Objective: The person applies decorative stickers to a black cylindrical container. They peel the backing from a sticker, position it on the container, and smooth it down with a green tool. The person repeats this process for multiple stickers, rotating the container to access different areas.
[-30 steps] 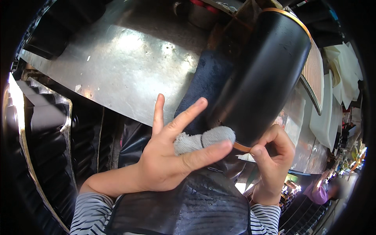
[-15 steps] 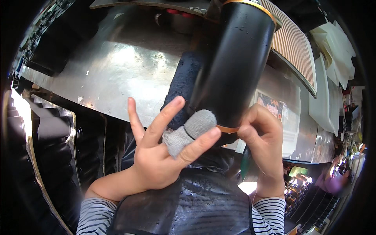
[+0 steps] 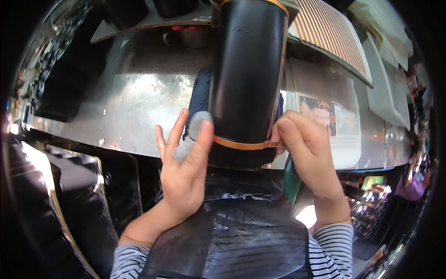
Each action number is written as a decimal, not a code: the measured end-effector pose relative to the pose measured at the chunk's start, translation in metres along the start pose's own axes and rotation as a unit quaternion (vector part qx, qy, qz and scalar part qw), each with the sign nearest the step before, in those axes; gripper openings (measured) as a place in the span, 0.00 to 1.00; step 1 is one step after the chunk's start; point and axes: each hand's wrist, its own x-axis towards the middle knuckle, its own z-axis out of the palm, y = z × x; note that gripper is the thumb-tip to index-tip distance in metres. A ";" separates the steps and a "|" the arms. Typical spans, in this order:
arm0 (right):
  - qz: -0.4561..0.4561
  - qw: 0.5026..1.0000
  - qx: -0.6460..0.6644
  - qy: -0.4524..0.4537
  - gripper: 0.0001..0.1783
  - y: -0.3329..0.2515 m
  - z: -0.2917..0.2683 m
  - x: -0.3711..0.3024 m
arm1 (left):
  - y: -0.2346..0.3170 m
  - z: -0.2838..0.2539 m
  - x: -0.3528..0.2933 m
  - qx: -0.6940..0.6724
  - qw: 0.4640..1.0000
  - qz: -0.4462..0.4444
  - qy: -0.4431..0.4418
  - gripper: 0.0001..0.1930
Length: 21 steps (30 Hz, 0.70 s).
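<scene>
A large black cylinder (image 3: 246,69) lies lengthwise before me on a dark blue towel (image 3: 199,93). Shiny copper-orange tape (image 3: 241,145) runs across its near end, its loose right end pinched between thumb and fingers of my right hand (image 3: 309,151). My left hand (image 3: 186,162) is open at the cylinder's near left edge, fingers stretched out, with a grey fabric cover (image 3: 200,124) on one finger. Its thumb is close to the tape's left part; whether it touches cannot be made out. A green pointed piece (image 3: 291,183), its kind unclear, hangs below my right hand.
The cylinder rests over a metal worktop (image 3: 134,100). At right are a striped ribbed panel (image 3: 330,35), a printed sheet (image 3: 318,109) and a white plastic tray (image 3: 381,88). Dark racks (image 3: 79,186) stand at lower left; black containers (image 3: 174,7) sit at the back.
My left hand has turned and moved from over the cylinder's near end to its left edge, uncovering the tape. My right hand keeps its pinch, and the whole view has shifted.
</scene>
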 end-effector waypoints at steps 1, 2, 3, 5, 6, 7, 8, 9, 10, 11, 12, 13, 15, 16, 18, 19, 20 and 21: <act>0.004 1.000 0.004 0.001 0.16 0.001 0.001 0.001 | -0.003 0.005 -0.005 -0.060 0.997 -0.035 0.016 0.21; 0.008 1.000 0.017 -0.002 0.16 0.002 0.000 0.002 | -0.001 0.007 -0.009 -0.059 0.997 -0.032 0.024 0.21; 0.011 1.000 0.029 -0.006 0.16 0.004 0.000 0.002 | 0.000 0.009 -0.013 -0.058 0.997 -0.028 0.030 0.21; 0.018 0.999 0.040 -0.010 0.16 0.005 -0.002 0.002 | 0.002 0.006 -0.019 0.064 0.996 0.059 0.025 0.20; 0.022 0.999 0.039 -0.011 0.16 0.006 -0.003 0.002 | 0.006 0.008 -0.018 0.148 0.984 0.094 0.019 0.18; 0.027 0.999 0.038 -0.012 0.16 0.006 -0.003 0.002 | 0.011 0.007 -0.014 0.225 0.961 0.160 -0.017 0.20; 0.020 0.999 0.034 -0.015 0.16 0.006 -0.004 0.002 | 0.015 0.004 -0.008 0.302 0.925 0.225 -0.051 0.21; 0.013 0.999 0.030 -0.017 0.16 0.007 -0.005 0.002 | 0.021 0.008 -0.005 0.323 0.916 0.231 -0.047 0.20; 0.007 0.999 0.026 -0.018 0.15 0.008 -0.006 0.001 | 0.026 0.011 -0.001 0.326 0.914 0.235 -0.049 0.20; -0.011 1.000 0.005 -0.014 0.15 0.009 -0.007 0.001 | 0.031 0.013 0.003 0.328 0.912 0.242 -0.052 0.20; -0.011 1.000 0.014 -0.015 0.15 0.011 -0.008 0.000 | 0.036 0.016 0.007 0.331 0.909 0.246 -0.054 0.20; -0.012 1.000 0.023 -0.015 0.15 0.014 -0.008 0.000 | 0.033 0.015 0.010 0.303 0.917 0.255 -0.054 0.20; 0.000 0.996 0.092 -0.017 0.12 0.020 -0.007 -0.002 | 0.032 0.015 0.024 0.258 0.947 0.191 -0.020 0.28; -0.003 0.997 0.069 -0.028 0.11 0.018 -0.011 -0.003 | 0.032 0.015 0.032 0.231 0.959 0.163 -0.003 0.34; -0.012 0.998 0.026 -0.064 0.09 0.010 -0.019 -0.004 | 0.023 0.016 0.037 0.085 0.995 0.046 -0.026 0.42; -0.011 0.998 0.039 -0.057 0.08 0.009 -0.018 -0.003 | 0.020 0.014 0.036 0.056 0.998 0.008 -0.040 0.46; -0.010 0.998 0.037 -0.057 0.08 0.009 -0.018 -0.002 | 0.017 0.014 0.036 0.026 0.998 -0.028 -0.053 0.50; -0.010 0.998 0.034 -0.057 0.08 0.010 -0.017 -0.001 | 0.014 0.013 0.035 0.001 0.998 -0.041 -0.055 0.51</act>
